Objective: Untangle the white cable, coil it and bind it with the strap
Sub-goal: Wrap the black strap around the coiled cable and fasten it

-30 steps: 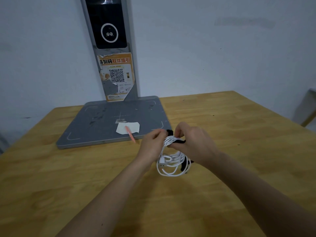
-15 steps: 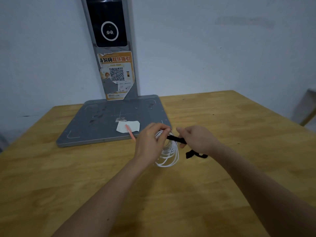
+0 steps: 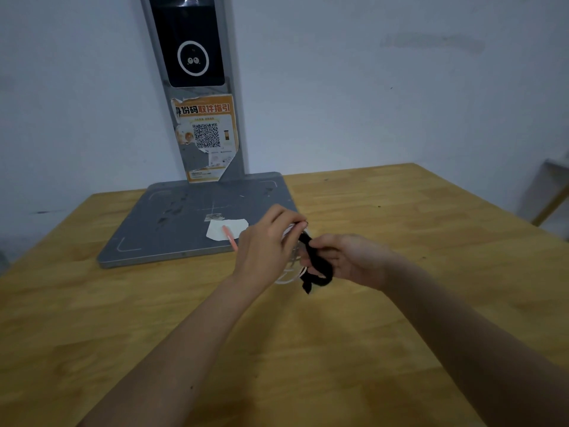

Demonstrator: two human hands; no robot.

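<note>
The white cable (image 3: pixel 291 274) is gathered into a small coil held above the wooden table (image 3: pixel 369 349). My left hand (image 3: pixel 268 245) grips the top of the coil, and most of the loops are hidden behind its fingers. The black strap (image 3: pixel 317 266) runs from the top of the coil down along its right side, its loose end hanging below. My right hand (image 3: pixel 348 260) holds the strap, fingers curled around it right beside the coil.
A grey scanner base plate (image 3: pixel 172 229) lies at the back left, with an upright post (image 3: pixel 197 87) carrying a dark screen and an orange QR poster. On the plate's front edge lie a white paper scrap (image 3: pixel 237 226) and a pink pen (image 3: pixel 229 237).
My right hand has moved left, back toward the coil, bringing the strap from pulled-out to the right down along the coil's side. The left hand has kept its grip on the coil.
</note>
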